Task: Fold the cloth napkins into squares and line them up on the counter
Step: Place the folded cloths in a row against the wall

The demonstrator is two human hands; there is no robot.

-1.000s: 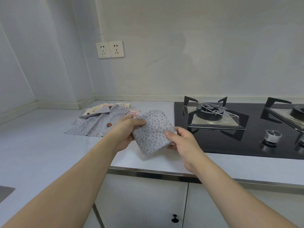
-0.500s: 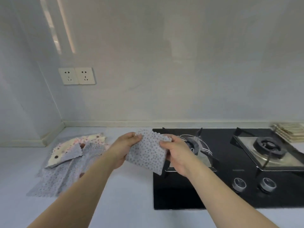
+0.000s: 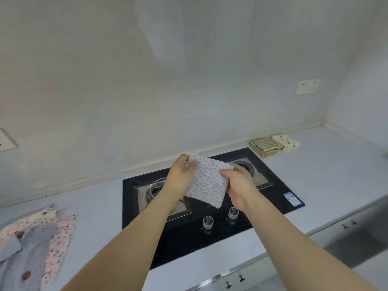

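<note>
A folded grey napkin with small dots (image 3: 206, 182) hangs in the air above the black stove. My left hand (image 3: 180, 175) pinches its upper left corner. My right hand (image 3: 238, 185) grips its right edge with thumb on top. A pile of unfolded napkins (image 3: 31, 244), grey and pink-flowered, lies flat on the counter at the far left. Two folded napkins (image 3: 273, 144), one checked and one cream with dark spots, sit side by side on the counter behind the stove's right end, near the wall.
The black gas stove (image 3: 279, 190) with two burners and two knobs (image 3: 220, 217) fills the middle of the pale counter (image 3: 327, 175). Bare counter stretches right of the stove to the corner. Cabinet fronts with small handles run below the counter edge.
My view has swung right along the counter. Both hands have carried the folded dotted napkin rightward, from beside the pile to above the stove. The folded napkins at the right have come into view.
</note>
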